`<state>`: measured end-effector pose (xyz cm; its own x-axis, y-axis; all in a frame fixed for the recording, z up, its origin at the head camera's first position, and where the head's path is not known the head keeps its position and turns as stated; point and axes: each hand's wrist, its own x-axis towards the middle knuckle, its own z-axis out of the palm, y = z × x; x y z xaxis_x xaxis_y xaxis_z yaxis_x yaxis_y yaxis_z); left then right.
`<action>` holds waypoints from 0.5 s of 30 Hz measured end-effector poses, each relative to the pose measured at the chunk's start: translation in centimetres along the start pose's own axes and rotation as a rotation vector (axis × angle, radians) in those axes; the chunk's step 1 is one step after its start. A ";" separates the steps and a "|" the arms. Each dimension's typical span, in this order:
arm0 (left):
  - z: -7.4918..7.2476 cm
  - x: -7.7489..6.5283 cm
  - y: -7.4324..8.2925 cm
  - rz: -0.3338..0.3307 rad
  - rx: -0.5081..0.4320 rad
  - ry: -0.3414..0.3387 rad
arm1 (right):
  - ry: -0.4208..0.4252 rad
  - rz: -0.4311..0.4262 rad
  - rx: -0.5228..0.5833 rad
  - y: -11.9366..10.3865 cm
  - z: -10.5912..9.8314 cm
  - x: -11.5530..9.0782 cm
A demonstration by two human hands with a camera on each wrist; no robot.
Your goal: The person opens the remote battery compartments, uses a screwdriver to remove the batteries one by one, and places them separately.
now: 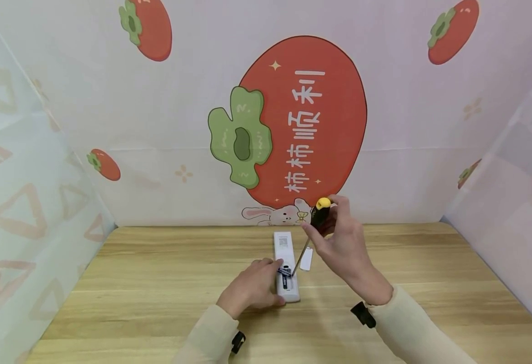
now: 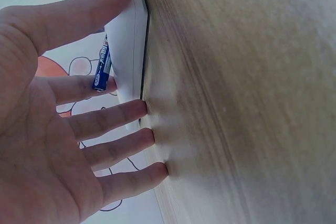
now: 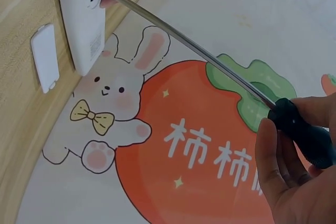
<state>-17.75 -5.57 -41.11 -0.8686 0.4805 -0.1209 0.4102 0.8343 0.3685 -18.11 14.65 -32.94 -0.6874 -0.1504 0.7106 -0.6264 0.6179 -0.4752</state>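
A white remote control [image 1: 283,248] lies back up on the table, its battery compartment uncovered. One blue battery [image 2: 102,69] sticks out at a slant over the remote's left side, while another battery [image 1: 286,282] lies in the compartment. My left hand [image 1: 254,285] rests against the left side of the remote, thumb near its close end, index finger by the slanted battery, the other fingertips on the tabletop. In my right hand [image 1: 345,242] I grip a screwdriver [image 3: 184,39] by its dark, yellow-ended handle. Its shaft slopes down to the compartment, with the tip at the slanted battery.
The white battery cover [image 1: 306,259] lies on the wooden table [image 1: 156,283] just right of the remote. Behind the table stands a wall cloth [image 1: 179,101] printed with persimmons and a rabbit. More printed cloth [image 1: 25,177] hangs at the left side.
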 end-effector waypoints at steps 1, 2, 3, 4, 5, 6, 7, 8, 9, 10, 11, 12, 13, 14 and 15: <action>0.0 0.0 0.0 0.001 0.001 0.000 | 0.003 0.011 -0.004 0.0 0.0 0.0; -0.1 0.0 0.0 0.001 0.002 -0.001 | 0.005 0.021 -0.004 0.1 0.0 0.0; -0.1 0.0 0.1 0.001 0.002 -0.001 | 0.007 0.028 -0.005 0.1 0.0 0.0; -0.2 0.0 0.1 0.001 0.002 0.000 | 0.010 0.033 -0.004 0.2 0.0 0.0; -0.2 0.0 0.1 0.001 0.004 0.000 | 0.012 0.039 -0.005 0.2 0.1 0.0; -0.2 0.0 0.1 0.001 0.005 0.000 | 0.014 0.043 -0.007 0.3 0.1 0.0; -0.3 0.0 0.1 0.000 0.004 0.000 | 0.016 0.046 -0.009 0.3 0.1 0.0; -0.3 -0.1 0.2 -0.001 0.003 0.000 | 0.019 0.048 -0.009 0.3 0.1 0.0; -0.3 -0.1 0.2 0.000 0.003 0.001 | 0.021 0.050 -0.009 0.4 0.1 0.0; -0.2 -0.1 0.2 -0.002 0.002 0.000 | 0.023 0.054 -0.012 0.4 0.1 -0.1; -0.2 -0.1 0.1 -0.001 0.002 0.000 | 0.024 0.058 -0.013 0.4 0.1 -0.1; -0.2 -0.1 0.1 -0.002 0.001 -0.001 | 0.026 0.061 -0.014 0.4 0.1 -0.1; -0.2 -0.1 0.2 -0.004 0.000 -0.002 | 0.028 0.062 -0.016 0.5 0.1 -0.1; -0.2 -0.1 0.2 -0.005 -0.001 -0.003 | 0.031 0.066 -0.017 0.5 0.2 -0.2; -0.2 -0.2 0.2 -0.006 -0.002 -0.004 | 0.033 0.069 -0.020 0.5 0.2 -0.2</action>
<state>-17.59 -5.56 -40.87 -0.8697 0.4769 -0.1270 0.4046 0.8363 0.3700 -18.37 14.87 -33.45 -0.7157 -0.0813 0.6937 -0.5705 0.6410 -0.5135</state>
